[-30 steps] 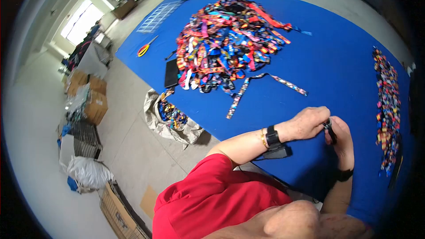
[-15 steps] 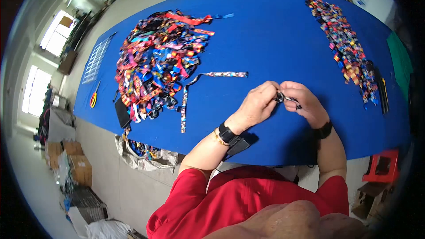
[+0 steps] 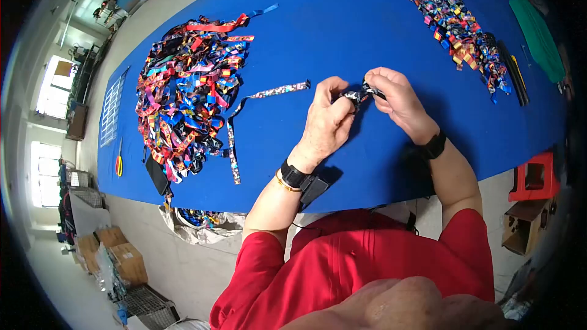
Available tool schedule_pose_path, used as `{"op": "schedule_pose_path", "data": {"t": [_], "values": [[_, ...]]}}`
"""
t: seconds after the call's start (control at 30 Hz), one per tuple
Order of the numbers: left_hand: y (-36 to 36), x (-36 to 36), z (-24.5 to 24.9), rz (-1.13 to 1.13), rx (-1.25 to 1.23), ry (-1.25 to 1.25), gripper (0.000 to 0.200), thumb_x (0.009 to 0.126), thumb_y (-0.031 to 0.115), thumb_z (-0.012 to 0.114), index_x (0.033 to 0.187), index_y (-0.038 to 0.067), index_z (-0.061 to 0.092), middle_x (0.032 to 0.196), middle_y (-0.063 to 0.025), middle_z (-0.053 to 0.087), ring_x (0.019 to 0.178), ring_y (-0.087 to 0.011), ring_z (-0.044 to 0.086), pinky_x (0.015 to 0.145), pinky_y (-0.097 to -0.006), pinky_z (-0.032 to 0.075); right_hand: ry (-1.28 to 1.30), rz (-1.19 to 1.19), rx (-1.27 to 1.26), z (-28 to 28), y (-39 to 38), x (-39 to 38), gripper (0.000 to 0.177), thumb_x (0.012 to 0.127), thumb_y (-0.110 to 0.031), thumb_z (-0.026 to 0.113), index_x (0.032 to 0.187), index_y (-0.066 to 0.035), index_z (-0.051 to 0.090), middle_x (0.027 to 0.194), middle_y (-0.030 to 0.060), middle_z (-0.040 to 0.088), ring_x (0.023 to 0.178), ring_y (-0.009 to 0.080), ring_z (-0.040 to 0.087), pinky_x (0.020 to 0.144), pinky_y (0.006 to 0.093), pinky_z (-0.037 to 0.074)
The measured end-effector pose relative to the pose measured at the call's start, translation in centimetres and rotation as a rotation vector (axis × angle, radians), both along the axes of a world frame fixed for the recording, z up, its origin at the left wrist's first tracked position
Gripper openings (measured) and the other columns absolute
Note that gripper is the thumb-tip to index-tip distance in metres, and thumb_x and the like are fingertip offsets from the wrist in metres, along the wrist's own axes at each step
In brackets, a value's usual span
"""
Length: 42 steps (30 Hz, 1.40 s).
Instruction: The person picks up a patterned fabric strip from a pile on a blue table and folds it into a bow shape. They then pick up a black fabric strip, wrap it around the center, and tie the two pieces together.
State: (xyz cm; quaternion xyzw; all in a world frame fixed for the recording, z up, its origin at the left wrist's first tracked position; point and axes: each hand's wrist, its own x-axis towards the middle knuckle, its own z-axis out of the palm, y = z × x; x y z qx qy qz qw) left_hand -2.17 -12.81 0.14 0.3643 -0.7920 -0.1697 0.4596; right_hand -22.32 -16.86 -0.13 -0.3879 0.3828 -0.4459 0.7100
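Note:
Over the blue table [image 3: 367, 171], my left hand [image 3: 325, 123] and my right hand [image 3: 398, 102] are both closed on a short black-and-white patterned fabric strip [image 3: 356, 95]. It looks folded or knotted; my fingers hide part of it. A longer patterned ribbon [image 3: 275, 91] lies bent on the table to the left of my hands. Beyond it spreads a big tangled pile of colourful ribbons [image 3: 189, 101]. Towards the far right, a long band of small bunched ribbon pieces [image 3: 437, 9] runs slantwise across the table.
Yellow-handled scissors [image 3: 119, 164] and a white wire grid [image 3: 112, 110] lie at the left edge. Black rod-like items [image 3: 513, 76] and a green sheet [image 3: 538, 36] are at right. A sack [image 3: 208, 232] stands below the table edge, a red stool [image 3: 535, 176] at right.
My hands have drawn slightly apart, showing more of the strip between them. The left hand has turned, its knuckles now upward. The camera view has shifted.

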Motion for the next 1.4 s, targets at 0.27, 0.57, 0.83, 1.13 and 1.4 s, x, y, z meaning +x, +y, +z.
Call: {"op": "schedule_pose_path", "data": {"t": [0.27, 0.57, 0.83, 1.13, 1.4], "values": [[-0.6, 0.0, -0.9, 0.207, -0.094, -0.011, 0.023, 0.07, -0.004, 0.079, 0.082, 0.004, 0.061, 0.092, -0.0127, 0.059, 0.089, -0.0292, 0.058, 0.075, -0.0389, 0.049, 0.141, -0.09, -0.299, 0.2, 0.4, 1.0, 0.016, 0.103, -0.023, 0.059, 0.103, -0.007, 0.059, 0.079, -0.0056, 0.057, 0.057, -0.001, 0.043, 0.046, 0.0174, 0.032], [-0.8, -0.2, -1.3, -0.158, 0.819, 0.6, 0.011, 0.098, 0.003, 0.06, 0.106, 0.003, 0.053, 0.102, -0.0086, 0.066, 0.073, -0.0119, 0.065, 0.069, -0.0267, 0.054, 0.143, -0.03, -0.302, 0.0, 0.2, 0.6, 0.01, 0.104, -0.015, 0.059, 0.107, -0.005, 0.057, 0.087, -0.0039, 0.06, 0.072, 0.0005, 0.051, 0.057, 0.0172, 0.04], [-1.1, 0.8, -1.2, -0.21, 0.826, 0.695, 0.018, 0.099, 0.003, 0.057, 0.117, 0.001, 0.062, 0.107, -0.0054, 0.065, 0.081, -0.0143, 0.064, 0.08, -0.0299, 0.053, 0.219, -0.085, -0.412, -1.0, 0.1, 1.2, 0.008, 0.1, -0.011, 0.064, 0.101, -0.005, 0.059, 0.087, -0.0033, 0.061, 0.076, 0.0027, 0.054, 0.065, 0.0201, 0.046], [-1.0, 0.8, -1.8, -0.143, 0.58, 0.549, 0.016, 0.097, -0.002, 0.059, 0.111, 0.003, 0.067, 0.104, -0.0019, 0.066, 0.088, -0.0102, 0.059, 0.081, -0.0255, 0.049, 0.153, -0.067, -0.403, -1.7, 0.0, 1.4, 0.011, 0.098, -0.011, 0.066, 0.095, -0.006, 0.056, 0.083, -0.0038, 0.058, 0.074, 0.002, 0.052, 0.062, 0.0198, 0.044], [-1.1, 0.7, -1.1, -0.173, 0.809, 0.674, 0.019, 0.1, 0.013, 0.063, 0.115, 0.002, 0.066, 0.1, -0.0008, 0.065, 0.081, -0.0078, 0.058, 0.075, -0.024, 0.049, 0.158, -0.039, -0.446, -1.9, 0.0, 1.6, 0.01, 0.098, -0.008, 0.066, 0.096, -0.005, 0.057, 0.084, -0.0035, 0.058, 0.075, 0.0029, 0.053, 0.064, 0.0208, 0.045]]}}
